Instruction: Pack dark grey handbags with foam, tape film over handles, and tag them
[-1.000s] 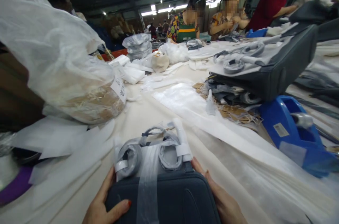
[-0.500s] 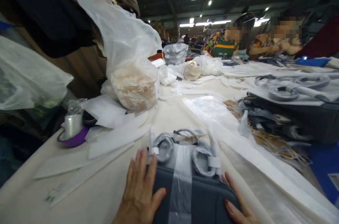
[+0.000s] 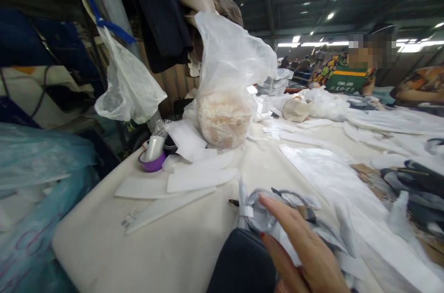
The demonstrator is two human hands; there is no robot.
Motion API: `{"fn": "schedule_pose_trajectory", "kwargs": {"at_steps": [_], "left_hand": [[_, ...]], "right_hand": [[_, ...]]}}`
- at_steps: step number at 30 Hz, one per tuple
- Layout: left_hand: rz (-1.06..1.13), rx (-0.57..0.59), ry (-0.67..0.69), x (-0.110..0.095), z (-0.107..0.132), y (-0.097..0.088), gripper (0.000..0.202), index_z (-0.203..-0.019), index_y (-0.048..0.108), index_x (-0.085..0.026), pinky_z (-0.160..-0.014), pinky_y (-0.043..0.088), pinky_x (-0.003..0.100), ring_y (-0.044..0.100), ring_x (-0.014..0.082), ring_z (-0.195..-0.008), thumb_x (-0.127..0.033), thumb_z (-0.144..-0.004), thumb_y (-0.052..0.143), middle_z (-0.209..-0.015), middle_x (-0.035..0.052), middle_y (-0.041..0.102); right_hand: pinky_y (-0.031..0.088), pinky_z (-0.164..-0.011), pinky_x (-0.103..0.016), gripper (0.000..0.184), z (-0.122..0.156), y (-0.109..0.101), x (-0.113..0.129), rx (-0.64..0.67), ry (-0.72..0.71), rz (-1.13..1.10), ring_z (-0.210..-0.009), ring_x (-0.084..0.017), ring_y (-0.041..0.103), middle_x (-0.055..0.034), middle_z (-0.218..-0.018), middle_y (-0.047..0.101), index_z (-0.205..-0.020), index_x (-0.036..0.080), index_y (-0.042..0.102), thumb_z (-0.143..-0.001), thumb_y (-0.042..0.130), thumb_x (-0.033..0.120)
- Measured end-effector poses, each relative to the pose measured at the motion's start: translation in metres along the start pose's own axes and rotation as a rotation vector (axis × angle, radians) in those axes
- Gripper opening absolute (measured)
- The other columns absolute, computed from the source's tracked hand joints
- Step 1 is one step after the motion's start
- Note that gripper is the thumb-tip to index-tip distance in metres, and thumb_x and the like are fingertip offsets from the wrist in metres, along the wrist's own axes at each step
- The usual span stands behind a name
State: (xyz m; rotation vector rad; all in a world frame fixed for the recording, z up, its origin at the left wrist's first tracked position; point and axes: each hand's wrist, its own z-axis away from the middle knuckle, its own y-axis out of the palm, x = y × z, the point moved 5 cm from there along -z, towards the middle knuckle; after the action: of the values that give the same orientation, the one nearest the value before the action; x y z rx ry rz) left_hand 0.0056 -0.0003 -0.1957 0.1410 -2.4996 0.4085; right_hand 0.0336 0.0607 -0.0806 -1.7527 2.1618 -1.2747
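Observation:
A dark blue-grey bag (image 3: pixel 243 260) lies at the bottom middle of the head view, partly cut off by the lower edge. Its handles (image 3: pixel 262 214), wrapped in pale grey film and bound with white bands, stick out at the far end. My right hand (image 3: pixel 305 247) reaches in from the lower right over the bag and its handles. Its thumb and index finger are stretched apart, with nothing visibly held between them; whether they touch the bag is hard to tell. My left hand is out of view.
White foam sheets (image 3: pixel 201 179) and a purple tape roll (image 3: pixel 152 162) lie on the left. Behind stands a plastic-wrapped bundle (image 3: pixel 225 119). A long white sheet (image 3: pixel 329 182) and dark wrapped pieces (image 3: pixel 412 191) lie right. A co-worker (image 3: pixel 347 73) is across the table.
The view has swung left. My left hand, spread on the bag before, has gone out of view. My right hand has moved from the bag's right side to over its handles.

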Motion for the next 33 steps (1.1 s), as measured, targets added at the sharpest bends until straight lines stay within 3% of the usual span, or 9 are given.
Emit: {"fn": "schedule_pose_trajectory", "kwargs": {"at_steps": [3, 6, 9, 12, 14, 17, 19, 25, 33], "left_hand": [[0.012, 0.147, -0.102, 0.052, -0.01, 0.037, 0.05, -0.121, 0.057, -0.037, -0.045, 0.055, 0.016, 0.066, 0.0186, -0.096, -0.015, -0.076, 0.055, -0.11, -0.0012, 0.068], [0.622, 0.424, -0.395, 0.115, 0.006, 0.055, 0.05, -0.123, 0.056, -0.036, -0.051, 0.056, 0.017, 0.067, 0.0162, -0.095, -0.01, -0.08, 0.05, -0.113, 0.0007, 0.067], [1.09, 0.58, -0.623, 0.16, 0.028, 0.047, 0.033, -0.118, 0.059, -0.035, -0.066, 0.059, 0.025, 0.067, 0.0175, -0.097, -0.026, -0.087, 0.049, -0.108, -0.0005, 0.067], [1.094, 0.636, -0.723, 0.198, 0.038, 0.05, 0.029, -0.113, 0.061, -0.026, -0.074, 0.058, 0.028, 0.067, 0.018, -0.094, -0.025, -0.09, 0.045, -0.108, 0.0045, 0.067], [0.909, 0.829, -0.781, 0.217, 0.045, 0.072, 0.033, -0.117, 0.057, -0.019, -0.088, 0.053, 0.032, 0.064, 0.0184, -0.101, -0.018, -0.09, 0.038, -0.117, 0.009, 0.064], [0.598, 1.185, -0.699, 0.228, 0.055, 0.112, 0.041, -0.129, 0.043, -0.01, -0.096, 0.046, 0.04, 0.056, 0.0255, -0.114, -0.018, -0.089, 0.04, -0.132, 0.0175, 0.052], [0.554, 1.271, -0.649, 0.227, 0.057, 0.13, 0.043, -0.129, 0.042, -0.007, -0.086, 0.05, 0.042, 0.062, 0.0293, -0.104, -0.023, -0.09, 0.044, -0.125, 0.0205, 0.055], [0.509, 1.302, -0.607, 0.229, 0.056, 0.13, 0.039, -0.121, 0.05, -0.009, -0.075, 0.049, 0.038, 0.065, 0.0281, -0.088, -0.032, -0.089, 0.048, -0.105, 0.015, 0.058], [0.479, 1.236, -0.601, 0.248, 0.043, 0.119, 0.039, -0.08, 0.064, -0.015, -0.062, 0.041, 0.03, 0.061, 0.0216, -0.071, -0.04, -0.094, 0.036, -0.083, 0.0069, 0.059]], "right_hand": [[0.054, -0.084, -0.026, 0.04, -0.045, 0.041, 0.018, 0.009, -0.205, -0.173, -0.098, -0.017, 0.065, -0.008, -0.108, 0.067, -0.131, 0.021, 0.044, -0.091, 0.045, 0.016], [0.054, -0.074, -0.023, 0.028, -0.052, 0.08, 0.007, 0.132, -0.205, -0.235, -0.082, -0.015, 0.066, -0.0074, -0.092, 0.068, -0.119, 0.016, 0.051, -0.094, 0.038, 0.016], [0.053, -0.072, -0.026, 0.024, -0.037, 0.109, -0.012, 0.36, -0.16, -0.114, -0.08, -0.017, 0.065, -0.0075, -0.091, 0.068, -0.109, 0.016, 0.057, -0.094, 0.038, 0.018], [0.049, -0.083, -0.031, 0.015, -0.021, 0.123, -0.021, 0.467, -0.14, 0.01, -0.082, -0.018, 0.065, -0.0041, -0.085, 0.069, -0.093, 0.019, 0.063, -0.09, 0.048, 0.02], [0.042, -0.094, -0.036, 0.014, -0.016, 0.127, -0.022, 0.445, -0.145, 0.065, -0.077, -0.018, 0.065, -0.0009, -0.071, 0.067, -0.075, 0.019, 0.062, -0.086, 0.054, 0.021], [0.035, -0.098, -0.036, 0.028, -0.012, 0.129, -0.02, 0.375, -0.202, 0.139, -0.06, -0.015, 0.06, 0.003, -0.053, 0.058, -0.055, 0.02, 0.054, -0.083, 0.053, 0.017], [0.034, -0.096, -0.033, 0.031, -0.012, 0.127, -0.019, 0.322, -0.24, 0.169, -0.056, -0.014, 0.057, 0.0037, -0.052, 0.056, -0.053, 0.02, 0.052, -0.083, 0.05, 0.015], [0.035, -0.083, -0.03, 0.028, -0.017, 0.119, -0.02, 0.416, -0.197, 0.122, -0.057, -0.013, 0.053, 0.0032, -0.053, 0.057, -0.053, 0.021, 0.056, -0.081, 0.057, 0.018], [0.03, -0.077, -0.031, 0.02, -0.02, 0.109, -0.022, 0.487, -0.144, 0.137, -0.062, -0.013, 0.052, 0.0043, -0.058, 0.06, -0.059, 0.022, 0.061, -0.079, 0.06, 0.019]]}}
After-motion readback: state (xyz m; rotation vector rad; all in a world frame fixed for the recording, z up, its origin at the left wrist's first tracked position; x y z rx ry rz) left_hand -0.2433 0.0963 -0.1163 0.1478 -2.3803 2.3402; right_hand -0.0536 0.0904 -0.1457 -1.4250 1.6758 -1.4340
